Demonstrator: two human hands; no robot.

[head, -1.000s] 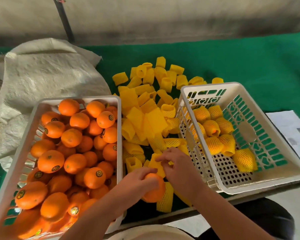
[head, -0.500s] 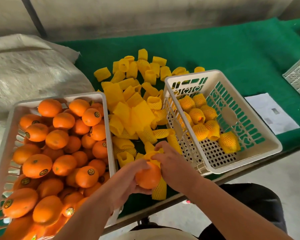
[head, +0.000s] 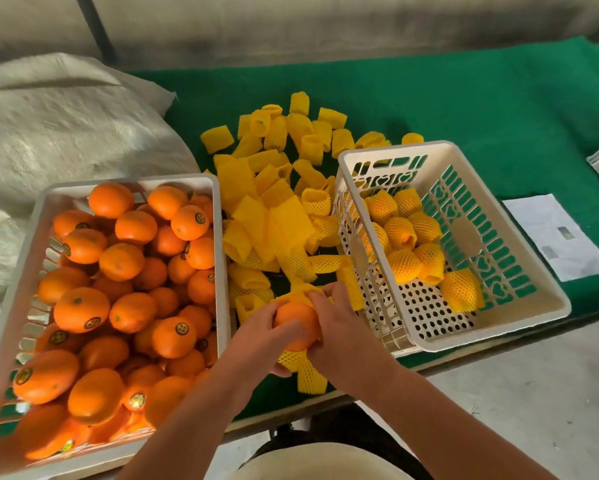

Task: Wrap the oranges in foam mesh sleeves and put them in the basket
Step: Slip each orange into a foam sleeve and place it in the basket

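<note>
While my left hand (head: 263, 337) still cups the orange (head: 296, 323) near the table's front edge, my right hand (head: 339, 327) has drawn the yellow sleeve (head: 300, 295) further over its top; the basket (head: 519, 271) sits right, holding wrapped fruit.

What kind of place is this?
Probably a fruit-packing station: a crate of stickered oranges, a pile of yellow foam mesh sleeves, and a basket holding wrapped fruit, all on a green-covered table.
</note>
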